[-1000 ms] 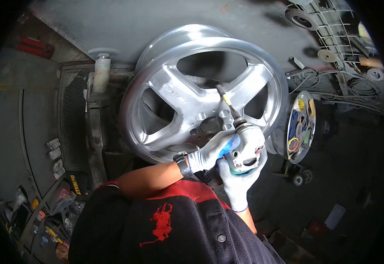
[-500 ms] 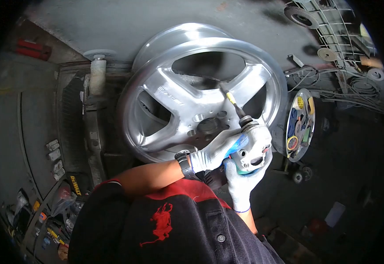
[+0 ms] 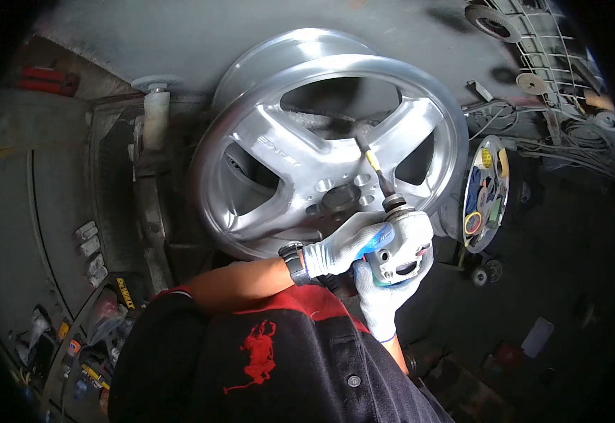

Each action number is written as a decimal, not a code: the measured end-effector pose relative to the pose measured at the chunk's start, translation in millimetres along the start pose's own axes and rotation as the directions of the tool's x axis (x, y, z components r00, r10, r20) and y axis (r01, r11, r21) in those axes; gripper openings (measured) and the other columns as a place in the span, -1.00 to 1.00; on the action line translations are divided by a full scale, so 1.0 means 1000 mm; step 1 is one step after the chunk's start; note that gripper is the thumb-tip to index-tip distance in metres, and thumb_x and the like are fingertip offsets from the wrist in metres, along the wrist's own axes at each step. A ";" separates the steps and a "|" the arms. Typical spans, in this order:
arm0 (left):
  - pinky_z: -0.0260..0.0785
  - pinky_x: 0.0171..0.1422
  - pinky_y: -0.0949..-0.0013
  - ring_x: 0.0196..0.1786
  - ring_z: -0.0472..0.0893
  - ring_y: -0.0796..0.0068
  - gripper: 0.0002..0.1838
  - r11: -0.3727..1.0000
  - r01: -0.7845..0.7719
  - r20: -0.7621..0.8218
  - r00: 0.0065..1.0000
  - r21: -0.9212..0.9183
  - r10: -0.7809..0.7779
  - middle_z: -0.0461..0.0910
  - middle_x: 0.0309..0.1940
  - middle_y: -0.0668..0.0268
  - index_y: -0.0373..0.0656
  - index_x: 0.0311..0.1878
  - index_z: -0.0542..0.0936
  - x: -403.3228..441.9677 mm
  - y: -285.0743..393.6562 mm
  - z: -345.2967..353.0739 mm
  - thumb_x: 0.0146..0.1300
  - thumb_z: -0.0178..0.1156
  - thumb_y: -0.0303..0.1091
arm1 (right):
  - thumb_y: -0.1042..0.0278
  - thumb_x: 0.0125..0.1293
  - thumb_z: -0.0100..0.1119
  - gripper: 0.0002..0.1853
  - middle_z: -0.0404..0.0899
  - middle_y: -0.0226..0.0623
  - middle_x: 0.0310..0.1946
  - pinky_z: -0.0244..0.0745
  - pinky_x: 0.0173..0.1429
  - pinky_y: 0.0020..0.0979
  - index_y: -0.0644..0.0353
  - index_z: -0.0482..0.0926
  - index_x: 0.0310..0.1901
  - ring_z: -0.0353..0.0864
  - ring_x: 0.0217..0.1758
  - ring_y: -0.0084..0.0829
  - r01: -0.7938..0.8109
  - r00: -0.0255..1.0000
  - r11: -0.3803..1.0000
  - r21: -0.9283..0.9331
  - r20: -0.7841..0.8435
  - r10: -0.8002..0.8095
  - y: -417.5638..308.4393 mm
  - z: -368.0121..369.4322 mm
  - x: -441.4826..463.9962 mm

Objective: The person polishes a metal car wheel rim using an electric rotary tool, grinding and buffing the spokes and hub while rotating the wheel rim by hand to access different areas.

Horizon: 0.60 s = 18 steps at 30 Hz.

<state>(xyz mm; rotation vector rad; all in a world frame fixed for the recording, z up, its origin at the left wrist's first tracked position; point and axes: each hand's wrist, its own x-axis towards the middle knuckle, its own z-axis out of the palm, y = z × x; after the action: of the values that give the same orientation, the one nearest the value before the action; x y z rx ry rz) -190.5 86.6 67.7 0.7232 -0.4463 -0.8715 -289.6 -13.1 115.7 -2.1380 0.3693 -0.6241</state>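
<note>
A silver alloy wheel rim [image 3: 325, 158] is propped up in front of me, with wide spokes and a ring of bolt holes about its hub. I hold a power grinder [image 3: 408, 240] with a pale metal head and a long, thin attachment [image 3: 372, 161]. The attachment's tip is at the hub-side edge of the upper spoke opening; contact is hard to make out. My left hand [image 3: 343, 247], in a white and blue glove, is closed around the near side of the grinder. My right hand [image 3: 386, 299], gloved too, wraps it from below. Its fingers are partly hidden.
A round tray [image 3: 491, 169] of small coloured items stands right of the rim. Above it, a wire rack [image 3: 537, 42] and coiled cables [image 3: 582, 137] line the wall. A white cylindrical post [image 3: 156, 116] rises at left, with assorted tools [image 3: 92, 352] lower left.
The view has shifted slightly, so the rim appears a little higher and to the right. Both hands keep their hold on the grinder, its tip still near the same opening edge.
</note>
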 end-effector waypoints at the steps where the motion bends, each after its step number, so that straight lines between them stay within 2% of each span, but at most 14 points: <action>1: 0.22 0.45 0.28 0.34 0.36 0.45 -0.43 0.998 -0.060 0.013 0.998 0.006 0.060 0.36 0.30 0.22 -0.22 0.45 0.19 -0.004 -0.001 -0.001 0.51 0.02 -0.17 | 0.32 -0.24 0.63 0.15 0.35 -0.03 0.21 0.33 0.36 -0.20 0.38 0.10 0.40 0.41 0.27 -0.20 -0.003 1.000 1.000 0.000 0.002 0.003 -0.001 0.001 -0.003; 3: 0.21 0.46 0.27 0.35 0.35 0.44 -0.43 0.999 -0.019 0.020 1.000 0.034 0.019 0.35 0.31 0.22 -0.22 0.46 0.17 -0.012 0.004 -0.002 0.52 0.01 -0.19 | 0.43 -0.22 0.54 0.15 0.34 -0.04 0.26 0.22 0.44 -0.22 0.35 0.05 0.45 0.37 0.34 -0.24 -0.009 0.999 1.000 0.004 0.033 0.009 -0.002 0.002 -0.009; 5: 0.21 0.46 0.28 0.35 0.36 0.44 -0.44 0.999 0.032 -0.025 0.999 0.033 -0.031 0.35 0.31 0.21 -0.22 0.47 0.17 -0.019 0.007 0.000 0.53 -0.02 -0.19 | 0.40 -0.20 0.53 0.14 0.35 -0.04 0.25 0.23 0.44 -0.22 0.36 0.06 0.45 0.38 0.33 -0.23 -0.015 1.000 0.998 0.056 0.019 0.014 -0.002 0.006 -0.013; 6: 0.39 0.13 0.40 0.00 0.52 0.57 -0.53 0.974 -0.185 -0.153 0.967 0.132 0.204 0.60 -0.08 0.23 -0.36 0.15 0.49 -0.019 0.004 0.009 0.45 0.00 -0.10 | 0.37 -0.20 0.53 0.13 0.36 -0.05 0.24 0.24 0.43 -0.22 0.36 0.07 0.44 0.38 0.33 -0.23 -0.006 0.999 0.999 0.043 0.032 0.005 -0.003 0.007 -0.013; 9: 0.40 0.10 0.41 -0.02 0.52 0.59 -0.56 0.974 -0.223 -0.232 0.946 0.047 0.228 0.59 -0.10 0.27 -0.36 0.14 0.49 -0.027 0.007 0.016 0.47 -0.01 -0.14 | 0.29 -0.18 0.53 0.09 0.39 -0.07 0.22 0.28 0.40 -0.22 0.36 0.11 0.42 0.41 0.31 -0.24 0.019 0.999 1.000 0.018 0.035 -0.019 -0.003 0.012 -0.016; 13: 0.39 0.11 0.43 0.00 0.50 0.62 -0.57 0.965 -0.228 -0.227 0.940 0.133 0.253 0.60 -0.08 0.28 -0.36 0.14 0.49 -0.026 0.001 0.013 0.47 0.00 -0.16 | 0.31 -0.17 0.52 0.06 0.39 -0.08 0.23 0.27 0.41 -0.23 0.36 0.14 0.40 0.40 0.32 -0.26 -0.002 0.997 0.999 0.045 0.081 -0.002 -0.007 0.009 -0.014; 16: 0.39 0.11 0.42 -0.02 0.50 0.62 -0.57 0.979 -0.181 -0.189 0.962 0.095 0.196 0.61 -0.09 0.26 -0.36 0.12 0.51 -0.017 0.010 0.015 0.46 0.01 -0.15 | 0.34 -0.18 0.51 0.07 0.37 -0.07 0.24 0.25 0.42 -0.23 0.35 0.13 0.41 0.38 0.33 -0.26 -0.029 0.999 0.997 0.076 0.034 0.027 -0.007 0.008 -0.012; 18: 0.39 0.10 0.42 -0.03 0.50 0.62 -0.57 0.985 -0.159 -0.160 0.973 0.060 0.166 0.61 -0.12 0.25 -0.36 0.11 0.51 -0.008 0.006 0.013 0.46 0.01 -0.15 | 0.37 -0.18 0.52 0.09 0.35 -0.06 0.27 0.23 0.44 -0.22 0.35 0.10 0.43 0.36 0.35 -0.24 -0.056 0.998 0.998 0.029 -0.002 0.056 -0.009 0.005 -0.008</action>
<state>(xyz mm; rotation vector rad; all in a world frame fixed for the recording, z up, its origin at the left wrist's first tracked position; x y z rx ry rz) -199.7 90.4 80.3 0.7837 -0.3740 -0.6437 -293.7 -0.7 118.3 -2.0924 0.4175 -0.5969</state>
